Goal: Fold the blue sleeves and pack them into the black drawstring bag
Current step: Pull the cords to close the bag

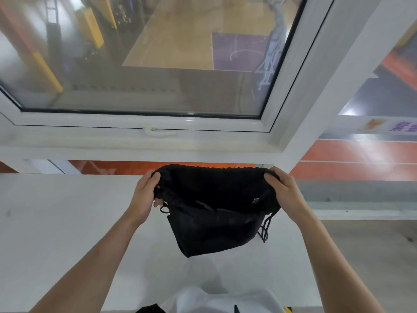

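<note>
A bit of white clothing (225, 299) is seen at the very bottom, closest to the camera, with two bare arms reaching out above it. The black drawstring bag (214, 222) is held up in the air over a white ledge (56, 222), just below a big white window frame (135, 125). The left side of the bag's top is gripped by the left hand (144, 195), with the fingers curled round the bunched rim. The right side is gripped the same way by the right hand (282, 190). The mouth of the bag is pulled wide between the two hands, and only dark can be seen inside. Thin black cords (266, 227) are left hanging by the right side. A white handle (158, 131) is set on the window frame.
</note>
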